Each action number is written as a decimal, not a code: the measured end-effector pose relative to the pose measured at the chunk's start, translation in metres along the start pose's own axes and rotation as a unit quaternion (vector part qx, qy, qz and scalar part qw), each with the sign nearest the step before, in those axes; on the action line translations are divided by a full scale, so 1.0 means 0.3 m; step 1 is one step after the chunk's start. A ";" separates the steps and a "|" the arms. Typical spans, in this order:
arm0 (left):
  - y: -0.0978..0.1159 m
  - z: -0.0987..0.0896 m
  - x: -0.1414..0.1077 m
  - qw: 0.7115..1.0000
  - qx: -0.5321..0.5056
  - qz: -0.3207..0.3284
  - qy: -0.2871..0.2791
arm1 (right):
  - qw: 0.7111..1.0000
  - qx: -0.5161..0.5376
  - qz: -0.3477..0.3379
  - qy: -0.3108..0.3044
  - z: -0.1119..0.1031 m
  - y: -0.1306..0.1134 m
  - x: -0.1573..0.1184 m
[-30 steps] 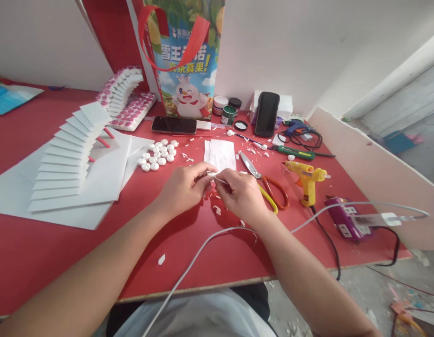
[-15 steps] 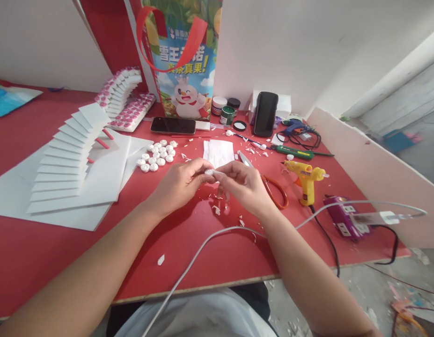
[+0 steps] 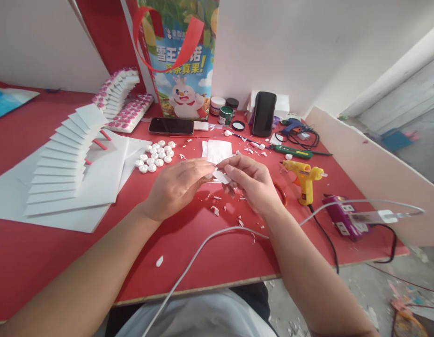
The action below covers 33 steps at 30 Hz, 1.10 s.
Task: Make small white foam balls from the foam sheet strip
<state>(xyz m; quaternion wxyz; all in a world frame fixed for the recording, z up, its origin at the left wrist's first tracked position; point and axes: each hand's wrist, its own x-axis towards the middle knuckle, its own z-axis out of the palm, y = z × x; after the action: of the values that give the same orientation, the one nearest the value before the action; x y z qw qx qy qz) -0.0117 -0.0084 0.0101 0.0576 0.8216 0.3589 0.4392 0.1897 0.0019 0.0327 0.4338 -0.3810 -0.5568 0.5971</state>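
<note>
Over the middle of the red table, my left hand [image 3: 183, 182] and my right hand [image 3: 252, 180] meet at the fingertips. The right fingers pinch a small white piece of thin sheet [image 3: 222, 177], its flat face showing below the thumb. My left fingers are closed around its left end; a small pale bit shows under them, mostly hidden. Behind the hands lies a folded white paper [image 3: 219, 149]. To the left sits a cluster of small white rolled rosettes [image 3: 157, 157]. Orange-handled scissors [image 3: 282, 193] are mostly covered by my right hand.
White scraps [image 3: 215, 210] litter the table. A yellow glue gun [image 3: 304, 178], a purple box [image 3: 341, 217] and a green-handled tool [image 3: 292, 150] lie right. Fanned white strips [image 3: 55, 175] stand left. A grey cable [image 3: 202, 248] crosses in front. Phone [image 3: 171, 125], paint jars [image 3: 225, 114] and bag [image 3: 183, 79] are behind.
The white piece has turned between my fingers, and more of its flat face shows. My left hand has rolled over with its back upward; my right hand has shifted slightly right, covering more of the scissors.
</note>
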 end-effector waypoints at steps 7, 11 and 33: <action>0.000 0.004 0.003 0.999 -0.016 -0.025 -0.032 | 0.999 0.021 0.028 -0.042 -0.004 -0.005 0.006; 0.003 0.005 0.005 0.999 -0.029 -0.026 -0.027 | 0.999 0.006 0.032 -0.040 -0.003 -0.003 0.007; 0.047 0.024 0.014 0.951 -0.192 -0.242 0.021 | 0.814 -0.472 -0.329 0.076 0.031 0.034 -0.039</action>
<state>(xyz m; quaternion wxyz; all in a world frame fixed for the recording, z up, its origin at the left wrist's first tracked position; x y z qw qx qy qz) 0.0028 -0.0145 0.0143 0.3109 0.6742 0.4572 0.4896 0.1839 -0.0123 0.0231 0.4122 -0.3768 -0.8279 0.0517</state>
